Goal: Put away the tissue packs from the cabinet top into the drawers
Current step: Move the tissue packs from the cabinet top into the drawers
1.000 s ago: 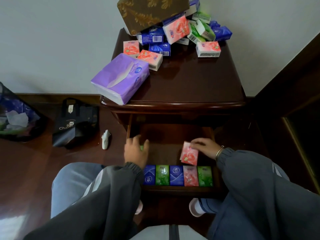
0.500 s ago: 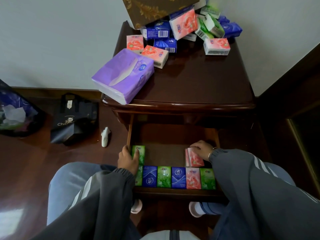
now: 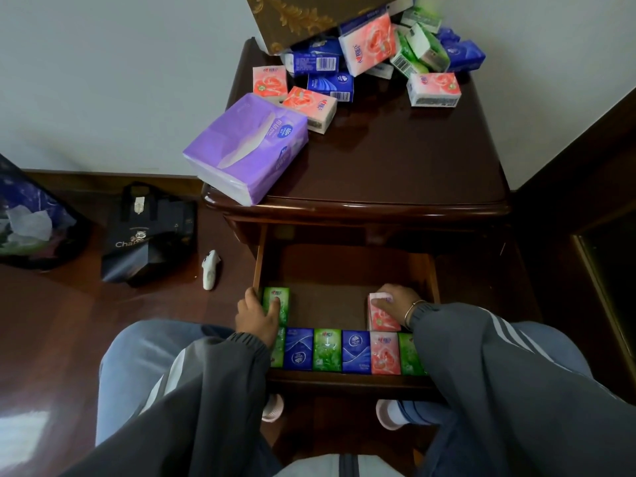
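The open drawer (image 3: 327,266) of the dark wooden cabinet (image 3: 395,160) holds a front row of several green, blue and pink tissue packs (image 3: 344,351). My left hand (image 3: 256,316) holds a green pack (image 3: 280,299) flat at the drawer's left side, behind the row. My right hand (image 3: 395,301) holds a pink pack (image 3: 380,316) flat at the right side, behind the row. Several small packs (image 3: 371,60) lie heaped at the back of the cabinet top, beside a large purple tissue pack (image 3: 246,146).
A brown patterned box (image 3: 309,15) leans over the heap by the wall. On the floor to the left stand a black bag (image 3: 148,232), a small white object (image 3: 210,268) and a dark bag with paper (image 3: 31,222). Dark wooden furniture (image 3: 585,218) borders the right.
Both hands lowered their packs into the drawer: the green one now lies at the left, the pink one was tipped down flat at the right, each behind the front row.
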`<state>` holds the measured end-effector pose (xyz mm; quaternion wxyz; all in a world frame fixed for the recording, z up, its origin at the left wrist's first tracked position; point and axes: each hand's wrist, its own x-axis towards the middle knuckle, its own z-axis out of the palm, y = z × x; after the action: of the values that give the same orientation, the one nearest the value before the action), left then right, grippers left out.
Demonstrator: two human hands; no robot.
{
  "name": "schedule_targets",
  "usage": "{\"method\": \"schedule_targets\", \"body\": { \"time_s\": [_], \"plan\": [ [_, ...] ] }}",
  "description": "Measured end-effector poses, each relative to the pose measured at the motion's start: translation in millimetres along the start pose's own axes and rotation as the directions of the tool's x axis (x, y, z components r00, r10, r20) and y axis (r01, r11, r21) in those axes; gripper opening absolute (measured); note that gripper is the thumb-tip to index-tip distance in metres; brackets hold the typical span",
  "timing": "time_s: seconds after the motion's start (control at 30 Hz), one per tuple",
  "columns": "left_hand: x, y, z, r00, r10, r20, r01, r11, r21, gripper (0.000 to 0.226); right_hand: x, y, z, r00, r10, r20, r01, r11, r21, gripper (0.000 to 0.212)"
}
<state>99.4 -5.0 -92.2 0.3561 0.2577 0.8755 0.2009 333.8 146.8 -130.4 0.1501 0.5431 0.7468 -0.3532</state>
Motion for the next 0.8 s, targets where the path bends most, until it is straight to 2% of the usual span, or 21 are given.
{"method": "schedule_targets", "body": {
  "time_s": [0.2, 0.4, 0.63, 0.8],
  "plan": [
    [-1, 0, 1, 1.000, -0.002, -0.015, 0.002, 1.000, -0.013, 0.047, -1, 5, 9, 0.998, 0.021, -0.064, -0.014, 0.995, 0.100, 0.031],
    [2, -3, 2, 1.000, -0.002, -0.010, 0.002, 1.000, -0.010, 0.051, -4, 7, 12, 1.000, -0.024, -0.001, 0.024, 0.994, 0.107, 0.033],
    [3, -4, 1, 1.000, 0.009, -0.014, -0.009, 1.000, -0.005, 0.053, -4, 7, 11, 0.998, -0.049, 0.044, 0.048, 0.999, 0.012, 0.037],
    [3, -5, 1, 1.000, 0.003, -0.005, -0.003, 1.000, -0.012, 0.053, -9, 5, 8, 0.999, -0.023, -0.023, 0.019, 0.988, -0.153, 0.061]
  ]
}}
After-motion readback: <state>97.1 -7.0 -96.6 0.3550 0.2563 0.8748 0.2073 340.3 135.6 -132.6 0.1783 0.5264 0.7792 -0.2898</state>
